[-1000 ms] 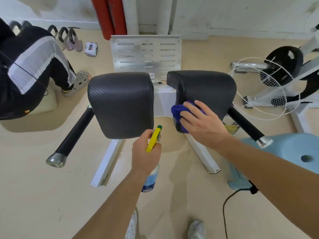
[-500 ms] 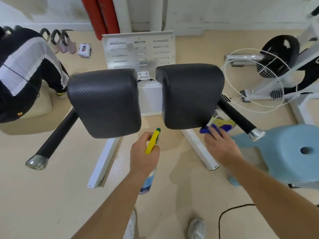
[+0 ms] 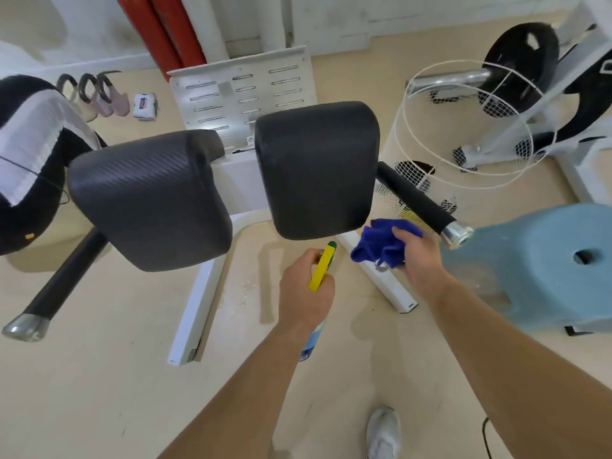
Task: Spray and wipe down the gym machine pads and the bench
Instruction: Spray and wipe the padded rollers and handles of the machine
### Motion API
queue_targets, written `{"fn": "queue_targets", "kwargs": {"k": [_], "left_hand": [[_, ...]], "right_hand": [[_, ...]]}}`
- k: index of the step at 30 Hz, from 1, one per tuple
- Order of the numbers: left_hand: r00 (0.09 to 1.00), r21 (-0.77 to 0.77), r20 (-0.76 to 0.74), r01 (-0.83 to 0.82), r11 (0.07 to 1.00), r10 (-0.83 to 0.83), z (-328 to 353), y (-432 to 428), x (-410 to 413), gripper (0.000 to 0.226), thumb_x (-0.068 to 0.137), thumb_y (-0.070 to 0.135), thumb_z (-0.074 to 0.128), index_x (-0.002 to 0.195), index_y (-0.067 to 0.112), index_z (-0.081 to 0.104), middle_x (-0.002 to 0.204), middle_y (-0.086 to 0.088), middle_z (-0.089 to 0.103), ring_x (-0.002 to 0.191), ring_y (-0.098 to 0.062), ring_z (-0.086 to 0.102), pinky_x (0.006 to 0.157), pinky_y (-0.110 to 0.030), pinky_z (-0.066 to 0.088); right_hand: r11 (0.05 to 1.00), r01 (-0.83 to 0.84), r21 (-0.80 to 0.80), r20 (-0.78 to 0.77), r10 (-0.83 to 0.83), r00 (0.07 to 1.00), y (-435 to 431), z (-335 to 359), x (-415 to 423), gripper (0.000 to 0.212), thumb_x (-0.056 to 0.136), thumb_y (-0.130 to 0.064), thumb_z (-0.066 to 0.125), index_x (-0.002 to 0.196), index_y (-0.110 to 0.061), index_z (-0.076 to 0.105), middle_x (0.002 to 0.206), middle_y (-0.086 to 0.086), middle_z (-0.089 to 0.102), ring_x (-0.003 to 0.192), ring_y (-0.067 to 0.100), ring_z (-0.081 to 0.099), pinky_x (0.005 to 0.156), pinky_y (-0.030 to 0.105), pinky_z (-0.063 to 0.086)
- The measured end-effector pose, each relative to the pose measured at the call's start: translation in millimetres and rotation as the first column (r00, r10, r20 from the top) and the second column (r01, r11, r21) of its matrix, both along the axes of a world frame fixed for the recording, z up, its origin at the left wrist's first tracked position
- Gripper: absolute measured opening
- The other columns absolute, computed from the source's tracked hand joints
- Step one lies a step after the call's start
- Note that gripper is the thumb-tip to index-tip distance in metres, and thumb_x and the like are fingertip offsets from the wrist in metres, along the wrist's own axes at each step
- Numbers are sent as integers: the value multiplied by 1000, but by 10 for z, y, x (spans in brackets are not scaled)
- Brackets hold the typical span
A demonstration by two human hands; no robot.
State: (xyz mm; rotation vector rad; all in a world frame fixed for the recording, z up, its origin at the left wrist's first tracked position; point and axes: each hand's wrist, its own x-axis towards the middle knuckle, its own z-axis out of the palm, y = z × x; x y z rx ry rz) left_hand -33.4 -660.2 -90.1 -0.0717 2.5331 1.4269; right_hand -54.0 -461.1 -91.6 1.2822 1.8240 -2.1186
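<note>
While the left hand [image 3: 304, 293] grips one bottle [image 3: 323, 266] round its neck with curled fingers, the right hand [image 3: 420, 260] holds one blue cloth [image 3: 377, 248] bunched in its curled fingers. The two hands are near each other, with the cloth at 3 o'clock from the bottle's head. That yellow head lies along a 7-to-1 o'clock line, its green tip pointing to 1 o'clock at the lower edge of the right pad [image 3: 318, 170]. The bottle's body hangs toward 6 o'clock, mostly hidden behind the wrist.

Two black pads stand side by side: the left pad [image 3: 149, 200] at 10 o'clock from the hands, the right pad at 12 o'clock, just above the cloth. Two black bars with metal caps slant outward: the left handle [image 3: 63, 279] toward 7 o'clock, the right handle [image 3: 414, 200] toward 4 o'clock, ending just beside the right hand. One blue stool [image 3: 546, 266] sits at 3 o'clock, one wire basket [image 3: 463, 127] at 1 o'clock, one white shoe [image 3: 384, 432] at 6 o'clock.

A second ago the cloth was pressed on the right pad's near left side. Half a second ago it was at the pad's lower right corner. Now it is off the pad's face. The left hand's grip is unchanged.
</note>
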Motion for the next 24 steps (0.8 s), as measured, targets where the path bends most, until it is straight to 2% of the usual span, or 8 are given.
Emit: {"fn": "queue_targets", "kwargs": {"k": [4,7,11,13,16,18,21,24], "left_hand": [[999,-1,-52,-9,1000,9,-14,111,108,23,84,11,52,95,29,61,76,11,60,72,-14,58,59,-17,48],[998,-21,-35,-53,998,52,-34,199,118,16,89,7,58,90,23,60,74,5,58,68,-19,56,56,-18,46],[995,-48,-29,-99,994,97,-102,226,163,7,88,23,55,85,17,57,71,-3,57,66,-24,56,57,-34,51],[994,-46,-36,-101,994,100,-123,189,197,9,84,22,52,87,18,59,72,-3,60,67,-24,56,59,-37,51],[993,0,-50,-109,994,109,-94,60,221,25,79,13,52,96,25,64,78,3,65,75,-17,58,60,-21,49],[990,3,-71,-126,992,125,-83,-72,210,30,80,10,53,102,25,66,82,6,67,79,-12,60,61,-11,47],[983,-16,-96,-161,987,159,-86,-275,180,30,87,4,59,105,27,65,86,13,67,84,-6,62,65,-6,47],[976,-38,-105,-197,980,193,-67,-437,152,37,89,-3,61,104,31,63,84,19,64,86,0,61,66,-3,47]], "right_hand": [[972,140,-189,1,-142,990,-63,-24,-84,10,93,-11,66,100,-18,66,101,11,71,87,27,70,69,37,59],[934,218,-282,2,-227,974,-44,-35,-111,9,96,-12,61,90,-17,65,84,4,74,76,20,69,63,31,55],[831,323,-452,-19,-371,928,-59,-78,-136,12,97,-21,59,103,-17,69,97,5,75,79,18,70,54,22,52],[789,311,-530,-65,-404,913,-159,-99,-176,19,101,-27,52,105,-16,67,88,5,75,74,18,70,58,23,54],[835,217,-505,-145,-330,933,-505,-128,-319,29,106,-36,37,111,-18,59,79,2,67,71,19,58,65,26,49],[857,268,-441,-77,-334,939,-757,-214,-406,29,107,-40,36,124,-22,52,93,1,64,78,16,59,66,27,50],[783,385,-489,34,-424,905,-962,-337,-443,40,104,-48,39,140,-30,45,124,2,60,99,17,63,76,34,51],[677,383,-629,143,-384,912,-1152,-417,-379,37,102,-44,46,130,-21,56,125,12,64,111,32,65,96,46,54]]}}
